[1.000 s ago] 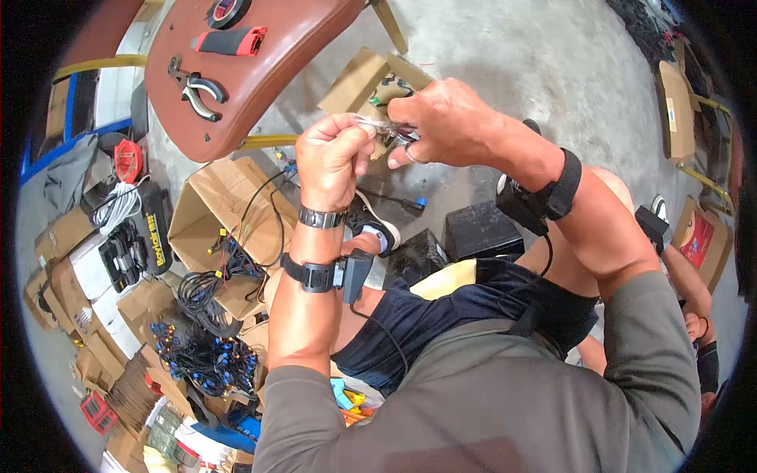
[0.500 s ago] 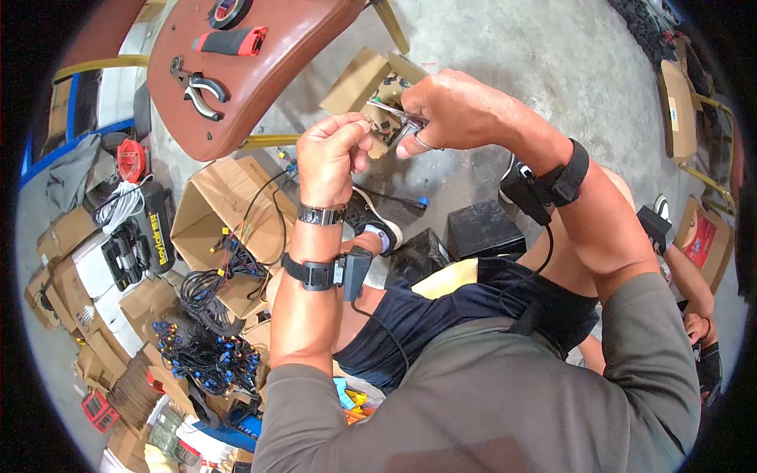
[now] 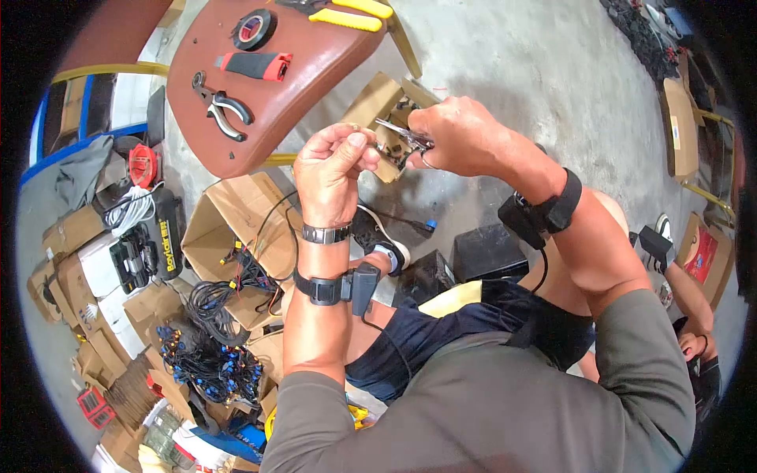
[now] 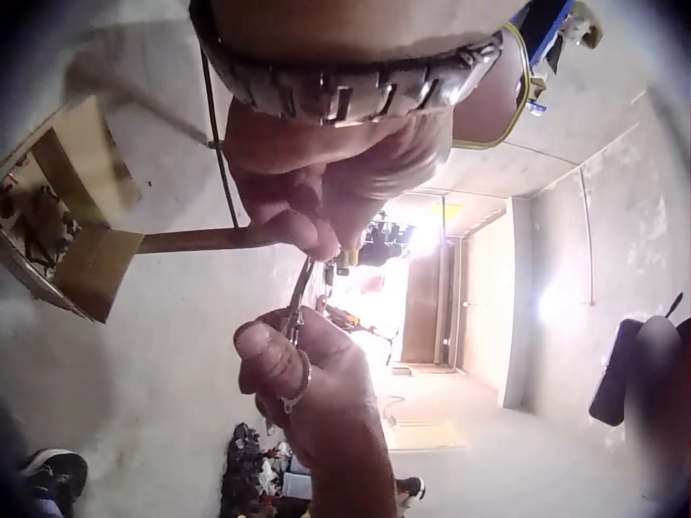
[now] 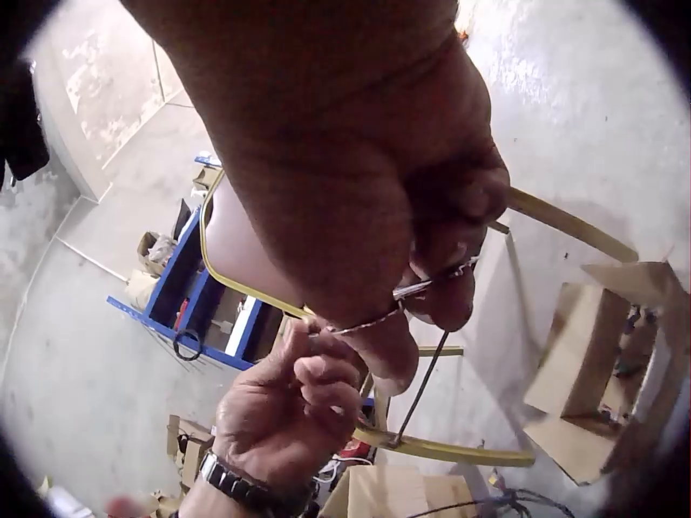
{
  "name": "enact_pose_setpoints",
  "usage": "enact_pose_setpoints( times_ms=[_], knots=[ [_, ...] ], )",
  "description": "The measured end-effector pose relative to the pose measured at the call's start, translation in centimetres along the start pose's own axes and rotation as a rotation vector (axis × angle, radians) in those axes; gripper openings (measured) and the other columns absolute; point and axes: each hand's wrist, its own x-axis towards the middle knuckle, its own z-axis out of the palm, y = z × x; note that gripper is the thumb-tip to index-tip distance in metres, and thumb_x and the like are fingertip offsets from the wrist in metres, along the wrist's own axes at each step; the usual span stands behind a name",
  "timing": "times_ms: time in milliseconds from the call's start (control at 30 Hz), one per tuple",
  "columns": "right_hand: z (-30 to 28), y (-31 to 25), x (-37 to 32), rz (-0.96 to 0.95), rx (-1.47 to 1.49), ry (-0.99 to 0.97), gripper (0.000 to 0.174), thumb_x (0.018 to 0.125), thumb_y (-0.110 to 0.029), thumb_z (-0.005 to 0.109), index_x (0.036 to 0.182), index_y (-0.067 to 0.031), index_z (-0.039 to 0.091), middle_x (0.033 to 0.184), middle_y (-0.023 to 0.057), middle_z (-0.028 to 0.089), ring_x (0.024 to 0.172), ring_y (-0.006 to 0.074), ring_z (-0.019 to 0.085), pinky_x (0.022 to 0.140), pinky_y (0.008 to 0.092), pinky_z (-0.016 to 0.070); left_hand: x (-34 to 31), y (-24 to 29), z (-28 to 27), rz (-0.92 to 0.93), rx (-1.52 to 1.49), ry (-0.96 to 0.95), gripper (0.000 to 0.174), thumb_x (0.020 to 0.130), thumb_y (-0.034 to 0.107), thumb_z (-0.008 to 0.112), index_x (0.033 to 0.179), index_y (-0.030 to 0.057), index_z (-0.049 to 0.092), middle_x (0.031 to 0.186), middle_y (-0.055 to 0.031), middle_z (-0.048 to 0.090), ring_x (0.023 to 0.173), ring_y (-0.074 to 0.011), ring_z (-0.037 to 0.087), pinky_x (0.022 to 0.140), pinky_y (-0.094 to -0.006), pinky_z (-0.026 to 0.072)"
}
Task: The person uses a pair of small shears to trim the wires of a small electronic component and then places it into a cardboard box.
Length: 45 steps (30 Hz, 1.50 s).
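Trimming or cleaning a tiny piece seems to be the step in hand, as the person's two bare hands nearly meet in front of them. The left hand (image 3: pixel 330 177) pinches the small piece (image 3: pixel 356 128) between thumb and fingers; it is too tiny to name. The right hand (image 3: pixel 461 138) grips a slim, scissors-like metal tool (image 3: pixel 404 134), its tips pointing at the piece; contact cannot be made out. The next move likely calls for a steady left pinch and careful aim, keeping the points off the fingertips. Beyond the hands, an open cardboard box (image 3: pixel 372 102) of small parts sits on the floor. On a brown chair seat (image 3: pixel 197 142) lie pliers (image 3: pixel 229 118) and black tape (image 3: pixel 254 28).
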Motion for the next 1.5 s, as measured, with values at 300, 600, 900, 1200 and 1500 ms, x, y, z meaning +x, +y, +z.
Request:
enact_pose_setpoints(
  times_ms=[300,600,900,1200,1500],
  knots=[
    [-2.1,-1.4,1.1,0.113,0.035,-0.053,0.033,0.074,-0.035,0.078,0.078,-0.0061,0.062,0.071,0.0138,0.067,0.074,0.0356,0.067,0.067,0.0456,0.0523,1.6,1.3,0.9,0.002,-0.122,-0.024,0.007,0.095,0.01,0.061,0.1,0.0051,0.063,0.087,-0.0153,0.069,0.055,-0.016,0.059,0.047,-0.0254,0.0457],
    [-2.6,-0.1,1.5,0.114,0.051,-0.009,0.032,0.075,-0.033,0.077,0.076,-0.0054,0.06,0.07,0.0152,0.066,0.073,0.0381,0.066,0.067,0.0468,0.0527,2.9,1.1,0.1,-0.134,0.098,-0.033,0.007,0.084,-0.001,0.069,0.088,0.0026,0.064,0.089,-0.0161,0.07,0.059,-0.0154,0.061,0.051,-0.025,0.0488],
    [-2.7,-0.3,1.6,0.116,0.102,-0.013,0.033,0.075,-0.034,0.077,0.077,-0.0051,0.06,0.069,0.0157,0.065,0.072,0.0382,0.066,0.066,0.0468,0.0524,3.0,1.8,0.6,-0.079,0.051,-0.036,0.023,0.087,-0.003,0.065,0.11,-0.0008,0.065,0.101,-0.018,0.07,0.074,-0.0209,0.068,0.065,-0.0307,0.0585],
    [-1.8,-2.5,1.0,-0.03,0.155,0.005,0.038,0.072,-0.037,0.08,0.076,-0.005,0.059,0.066,0.0139,0.064,0.068,0.0376,0.066,0.062,0.0459,0.0513,0.3,3.2,0.4,0.001,-0.018,-0.055,0.025,0.093,0.006,0.062,0.117,-0.001,0.061,0.095,-0.0157,0.07,0.069,-0.0203,0.068,0.059,-0.0301,0.0576],
    [-0.4,-4.5,0.5,-0.152,0.181,0.074,0.041,0.07,-0.04,0.082,0.077,-0.006,0.059,0.064,0.0123,0.063,0.065,0.0362,0.065,0.059,0.0444,0.0502,-3.5,3.7,-1.0,0.025,-0.031,-0.004,0.025,0.092,0.006,0.063,0.116,-0.0005,0.064,0.096,-0.0151,0.069,0.071,-0.0209,0.067,0.062,-0.0317,0.0572]
  ],
)
